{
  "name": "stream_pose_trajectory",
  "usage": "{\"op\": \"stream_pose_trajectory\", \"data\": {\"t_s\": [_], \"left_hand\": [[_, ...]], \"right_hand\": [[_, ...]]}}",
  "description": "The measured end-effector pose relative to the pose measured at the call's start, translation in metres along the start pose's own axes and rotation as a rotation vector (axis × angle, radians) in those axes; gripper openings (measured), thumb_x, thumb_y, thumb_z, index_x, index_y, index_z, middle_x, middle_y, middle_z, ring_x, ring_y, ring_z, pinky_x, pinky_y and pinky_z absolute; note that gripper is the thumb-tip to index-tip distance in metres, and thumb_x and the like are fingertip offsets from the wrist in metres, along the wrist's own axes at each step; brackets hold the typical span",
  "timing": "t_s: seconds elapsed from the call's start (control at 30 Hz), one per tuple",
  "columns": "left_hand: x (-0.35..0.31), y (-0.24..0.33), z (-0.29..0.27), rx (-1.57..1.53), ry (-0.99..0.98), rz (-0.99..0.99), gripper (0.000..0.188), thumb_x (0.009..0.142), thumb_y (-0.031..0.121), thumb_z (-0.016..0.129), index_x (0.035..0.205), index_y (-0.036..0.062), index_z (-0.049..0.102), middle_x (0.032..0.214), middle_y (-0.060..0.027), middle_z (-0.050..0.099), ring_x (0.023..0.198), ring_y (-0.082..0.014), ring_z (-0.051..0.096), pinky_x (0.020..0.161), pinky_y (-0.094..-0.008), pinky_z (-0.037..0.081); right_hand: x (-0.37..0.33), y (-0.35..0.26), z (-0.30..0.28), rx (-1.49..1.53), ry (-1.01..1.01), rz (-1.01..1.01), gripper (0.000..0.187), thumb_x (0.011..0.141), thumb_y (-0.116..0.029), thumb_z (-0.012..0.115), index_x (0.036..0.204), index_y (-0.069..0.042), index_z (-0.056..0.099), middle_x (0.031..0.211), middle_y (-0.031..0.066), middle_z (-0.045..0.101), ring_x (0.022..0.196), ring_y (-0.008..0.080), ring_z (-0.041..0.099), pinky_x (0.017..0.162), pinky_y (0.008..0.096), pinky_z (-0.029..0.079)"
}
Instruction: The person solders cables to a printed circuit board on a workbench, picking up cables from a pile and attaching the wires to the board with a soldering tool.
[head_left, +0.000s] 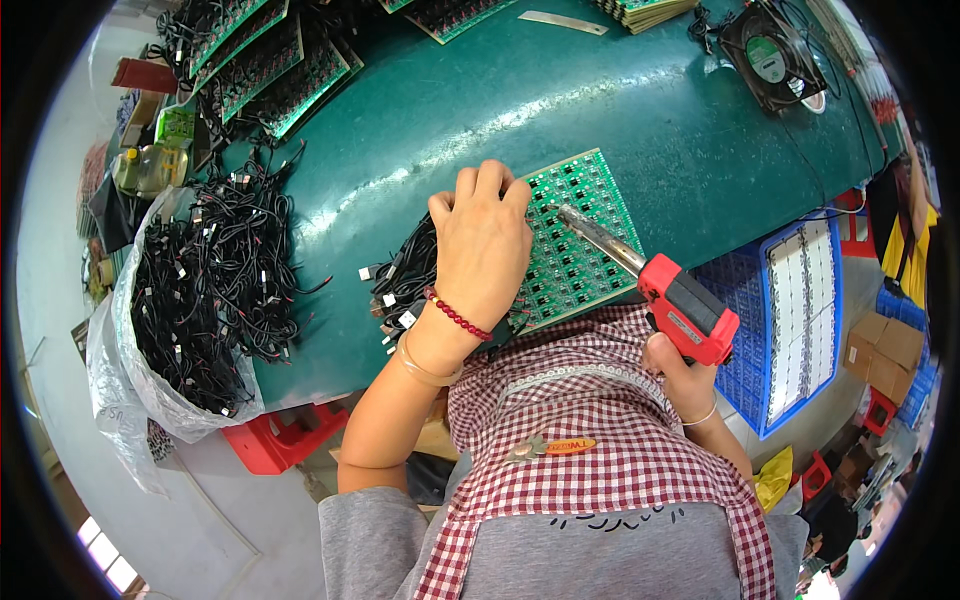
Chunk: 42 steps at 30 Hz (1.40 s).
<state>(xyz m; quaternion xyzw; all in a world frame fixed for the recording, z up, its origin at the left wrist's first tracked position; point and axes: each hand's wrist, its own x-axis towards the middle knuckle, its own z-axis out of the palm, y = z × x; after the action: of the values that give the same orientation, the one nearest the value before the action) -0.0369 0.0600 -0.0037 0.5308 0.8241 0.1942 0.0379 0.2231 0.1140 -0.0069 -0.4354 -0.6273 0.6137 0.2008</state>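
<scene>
Green table (700, 180); left hand (485, 240) hides part of circuit board (572, 258).

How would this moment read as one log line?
left hand: at edge of circuit board; right hand: holds red soldering gun; tip: over board; black cables: beside left hand

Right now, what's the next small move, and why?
Probably settle the tip of the red soldering gun onto the green circuit board, clear of the left hand: the right hand aims it there, close by; contact is unclear.
</scene>
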Motion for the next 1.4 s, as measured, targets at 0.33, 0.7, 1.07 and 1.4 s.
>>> {"op": "stream_pose_trajectory", "data": {"t_s": [0.33,0.7,1.07,1.4], "left_hand": [[0.0,-0.002,0.001,-0.003,0.024,0.002,0.009,0.072,0.001,0.061,0.079,0.0051,0.056,0.097,-0.0059,0.053,0.094,-0.0247,0.051,0.079,-0.039,0.037],[-0.052,0.021,-0.043,0.22,-0.037,-0.205,0.046,0.068,0.017,0.076,0.108,0.0086,0.054,0.107,-0.0067,0.051,0.102,-0.0261,0.049,0.088,-0.0395,0.035],[-0.039,0.027,-0.057,-0.016,0.014,-0.152,0.028,0.081,-0.002,0.055,0.107,0.0072,0.055,0.095,-0.0093,0.055,0.084,-0.0302,0.055,0.072,-0.039,0.044],[-0.024,-0.071,-0.06,0.046,-0.055,0.004,0.028,0.087,0.007,0.055,0.114,0.0097,0.061,0.115,-0.0097,0.059,0.109,-0.0287,0.055,0.09,-0.0378,0.044]], "right_hand": [[0.002,0.0,-0.003,0.051,-0.019,0.015,0.028,0.089,-0.008,0.059,0.113,0.006,0.051,0.063,0.0043,0.053,0.054,0.0125,0.049,0.053,0.0283,0.042],[0.009,-0.011,-0.008,0.138,0.04,0.011,0.032,0.09,-0.011,0.056,0.115,0.007,0.05,0.059,0.0039,0.048,0.05,0.0126,0.046,0.051,0.0285,0.041],[0.02,-0.025,-0.003,0.302,0.016,-0.037,0.031,0.091,-0.01,0.054,0.117,0.005,0.046,0.06,0.0031,0.046,0.05,0.0114,0.042,0.051,0.0279,0.039],[0.012,-0.026,-0.008,0.344,0.079,-0.091,0.029,0.094,-0.009,0.049,0.12,0.003,0.045,0.059,0.0014,0.042,0.049,0.0093,0.038,0.05,0.024,0.036]]}}
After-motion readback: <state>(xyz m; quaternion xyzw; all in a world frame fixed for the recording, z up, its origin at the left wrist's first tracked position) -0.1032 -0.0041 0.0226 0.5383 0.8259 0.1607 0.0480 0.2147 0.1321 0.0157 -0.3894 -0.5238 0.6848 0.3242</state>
